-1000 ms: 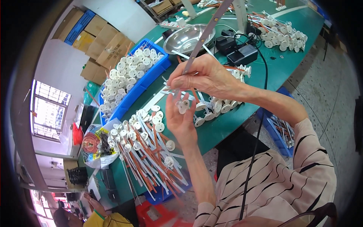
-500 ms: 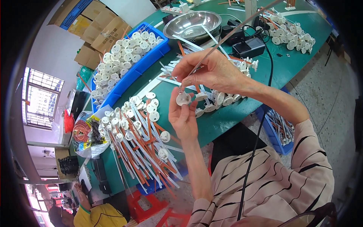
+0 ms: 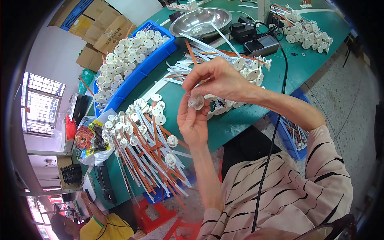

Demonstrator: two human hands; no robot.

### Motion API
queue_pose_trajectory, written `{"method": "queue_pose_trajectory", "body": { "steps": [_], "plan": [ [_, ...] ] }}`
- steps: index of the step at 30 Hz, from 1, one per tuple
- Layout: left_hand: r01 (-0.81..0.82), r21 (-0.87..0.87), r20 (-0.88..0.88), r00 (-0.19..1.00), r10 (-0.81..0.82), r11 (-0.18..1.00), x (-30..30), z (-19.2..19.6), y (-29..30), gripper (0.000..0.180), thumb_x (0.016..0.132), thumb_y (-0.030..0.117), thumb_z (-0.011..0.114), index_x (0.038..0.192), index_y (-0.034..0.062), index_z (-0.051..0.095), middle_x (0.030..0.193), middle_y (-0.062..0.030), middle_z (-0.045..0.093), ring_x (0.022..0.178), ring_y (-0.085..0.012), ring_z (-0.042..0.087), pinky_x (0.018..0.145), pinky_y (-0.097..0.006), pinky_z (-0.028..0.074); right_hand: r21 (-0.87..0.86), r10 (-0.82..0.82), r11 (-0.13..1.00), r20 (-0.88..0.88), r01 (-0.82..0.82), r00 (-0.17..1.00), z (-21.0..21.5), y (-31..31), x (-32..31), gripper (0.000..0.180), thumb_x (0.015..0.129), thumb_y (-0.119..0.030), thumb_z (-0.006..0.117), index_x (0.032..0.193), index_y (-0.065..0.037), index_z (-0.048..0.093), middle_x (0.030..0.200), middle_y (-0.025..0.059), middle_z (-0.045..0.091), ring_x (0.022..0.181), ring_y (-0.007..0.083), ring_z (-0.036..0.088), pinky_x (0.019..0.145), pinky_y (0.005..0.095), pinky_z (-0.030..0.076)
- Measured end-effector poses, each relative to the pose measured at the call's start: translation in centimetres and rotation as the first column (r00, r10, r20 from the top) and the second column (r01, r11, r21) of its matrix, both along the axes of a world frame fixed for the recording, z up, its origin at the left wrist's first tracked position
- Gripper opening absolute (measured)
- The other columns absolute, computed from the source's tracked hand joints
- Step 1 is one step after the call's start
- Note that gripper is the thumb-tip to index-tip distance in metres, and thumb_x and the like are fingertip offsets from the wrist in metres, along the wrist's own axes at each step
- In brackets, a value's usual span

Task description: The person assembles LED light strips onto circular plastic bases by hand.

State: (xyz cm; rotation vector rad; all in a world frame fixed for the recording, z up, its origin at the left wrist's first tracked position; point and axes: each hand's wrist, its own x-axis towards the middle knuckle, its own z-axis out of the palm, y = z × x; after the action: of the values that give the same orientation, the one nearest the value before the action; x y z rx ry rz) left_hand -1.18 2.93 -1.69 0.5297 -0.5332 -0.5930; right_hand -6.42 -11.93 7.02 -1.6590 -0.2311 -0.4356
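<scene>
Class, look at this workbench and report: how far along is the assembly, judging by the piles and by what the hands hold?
Done: a pile of discs with orange and white strips attached lies on the green table. In hand: the left hand and right hand hold one white disc. Left: a blue bin full of loose white discs and loose strips suggest much remains.

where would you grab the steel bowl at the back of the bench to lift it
Take the steel bowl by its rolled rim, probably at the near right edge, coming from above. The rim flares out and stands proud of the green bench, so fingers can hook under it. White strips lean in across its near left side, and the black adapters crowd the far right.
</scene>
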Motion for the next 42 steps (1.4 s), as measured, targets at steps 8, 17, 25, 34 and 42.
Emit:
{"method": "queue_pose_trajectory", "body": {
  "steps": [8,17,25,34,42],
  "plan": [
    [-0.083,0.082,-0.040,0.995,0.086,0.993,-0.6,0.6,-0.3,0.042,0.085,0.005,0.048,0.127,-0.0029,0.043,0.110,-0.0140,0.058,0.088,-0.0225,0.060,0.073,-0.030,0.049,0.120,-0.085,0.988,-0.087,0.095,0.993,-0.3,0.3,-0.8,0.012,0.076,-0.005,0.068,0.087,0.000,0.065,0.079,0.0074,0.065,0.074,0.0102,0.062,0.068,0.0229,0.051],
    [-0.189,0.131,-0.017,0.981,0.192,0.973,-0.9,0.9,-0.8,0.036,0.085,0.005,0.048,0.120,-0.0035,0.048,0.104,-0.0124,0.059,0.083,-0.0198,0.061,0.069,-0.028,0.050,0.061,-0.054,0.997,-0.009,0.054,0.999,-1.3,1.5,-0.9,0.013,0.085,-0.011,0.060,0.088,0.001,0.056,0.075,0.0059,0.062,0.068,0.0099,0.059,0.060,0.0231,0.049],
    [-0.271,0.129,0.116,0.960,0.256,0.954,-0.8,0.3,-1.0,0.033,0.084,0.004,0.051,0.117,-0.0055,0.050,0.102,-0.0130,0.061,0.079,-0.0175,0.062,0.063,-0.027,0.053,0.071,-0.085,0.994,-0.043,0.087,0.995,-1.5,2.1,-1.3,0.014,0.086,-0.011,0.060,0.089,0.002,0.055,0.075,0.0067,0.062,0.068,0.0107,0.059,0.059,0.0234,0.050],
    [-0.412,0.178,0.169,0.907,0.385,0.893,-1.3,0.2,-1.3,0.024,0.087,0.005,0.051,0.106,-0.0066,0.058,0.096,-0.0132,0.063,0.076,-0.0160,0.062,0.057,-0.026,0.054,-0.058,-0.136,0.989,0.023,0.137,0.990,-1.3,2.1,-1.5,0.009,0.084,-0.006,0.059,0.088,0.002,0.055,0.076,0.0063,0.061,0.070,0.0110,0.060,0.060,0.0235,0.049],
    [-0.372,0.170,0.168,0.923,0.345,0.913,-1.4,0.3,-1.5,0.023,0.088,0.005,0.051,0.110,-0.0041,0.054,0.098,-0.0130,0.062,0.079,-0.0171,0.063,0.060,-0.027,0.056,-0.351,-0.229,0.891,0.201,0.289,0.952,-1.9,1.1,-1.2,0.010,0.078,-0.004,0.064,0.084,-0.001,0.056,0.066,0.0074,0.061,0.061,0.0177,0.062,0.054,0.0275,0.048]
  ]
}}
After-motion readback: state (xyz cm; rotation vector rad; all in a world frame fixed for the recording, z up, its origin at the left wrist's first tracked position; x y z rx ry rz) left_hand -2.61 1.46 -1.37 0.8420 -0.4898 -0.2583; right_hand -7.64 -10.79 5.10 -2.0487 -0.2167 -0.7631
